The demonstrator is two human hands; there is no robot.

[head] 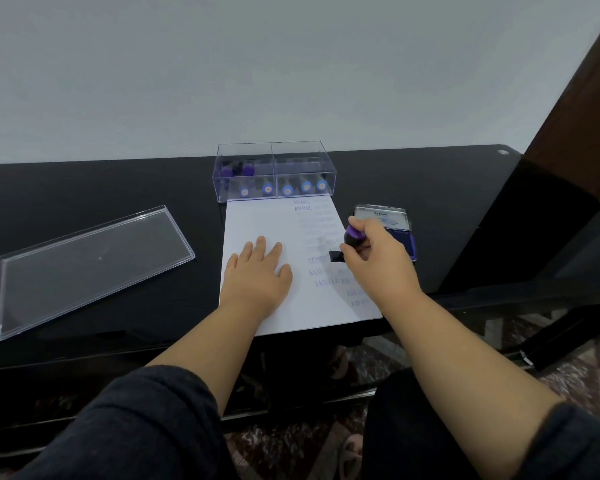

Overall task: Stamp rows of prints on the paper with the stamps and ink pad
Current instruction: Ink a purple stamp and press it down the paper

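Here, stamping under way at the middle of the black desk (118, 188). White paper (257, 220) lies lengthwise from the far side toward the near edge, its near end slightly overhanging that edge. Left hand (257, 271) rests flat on the paper's left half, fingers straight and spread, pinning the sheet. Right hand (374, 258) grips a stamp (350, 242) with a purple-topped handle, fingers curled round it; the dark base is tilted and sits at or just above the paper by its right edge, and contact cannot be told for certain. Blue prints (323, 271) run down the right half of the sheet: "AIR MAIL" near the far end, "SAMPLE" lower, fainter ones between. Left half unprinted. Ink pad (400, 240) lies open just beside the paper's right edge, lid (381, 214) raised behind it, partly hidden by the right hand. Clear box (271, 168) of spare stamps (286, 189) touches the paper's far end; its clear cover (90, 268) lies well apart toward the desk's left side. Judged: one more print being placed in the right-hand rows. Next move calls for setting the base flat, pressing straight down, lifting cleanly without sliding, then re-inking at the pad; the left hand should hold the sheet firm.
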